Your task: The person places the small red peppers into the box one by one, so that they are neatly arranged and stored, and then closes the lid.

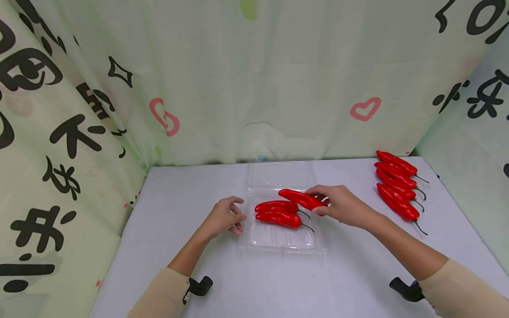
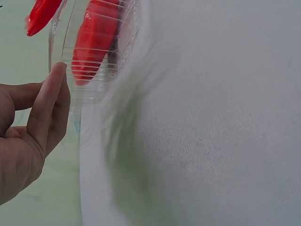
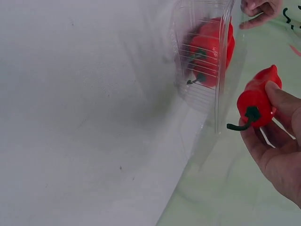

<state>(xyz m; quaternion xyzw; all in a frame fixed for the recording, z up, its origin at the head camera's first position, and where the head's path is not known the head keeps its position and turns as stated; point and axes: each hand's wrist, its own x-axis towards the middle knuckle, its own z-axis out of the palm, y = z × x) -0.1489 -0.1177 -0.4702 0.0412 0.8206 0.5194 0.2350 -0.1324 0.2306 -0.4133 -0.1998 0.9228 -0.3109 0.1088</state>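
A clear plastic container (image 1: 270, 240) with its lid (image 1: 280, 174) folded back lies mid-table. Two red chili peppers (image 1: 278, 218) rest inside it side by side, stems to the right. My right hand (image 1: 338, 205) grips a third red pepper (image 3: 256, 96) by its stem end, thumb on one side and fingers on the other, above the container's right back part. Its green stem (image 3: 240, 126) hangs free. My left hand (image 1: 222, 216) is at the container's left side, fingers loosely bent and holding nothing, a fingertip (image 2: 59, 68) right at the rim.
Several more red peppers (image 1: 397, 201) lie in a column at the table's right back, stems pointing right. The white table (image 1: 191, 185) ends at a pale green printed curtain (image 1: 258, 88) behind, with more curtain at both sides.
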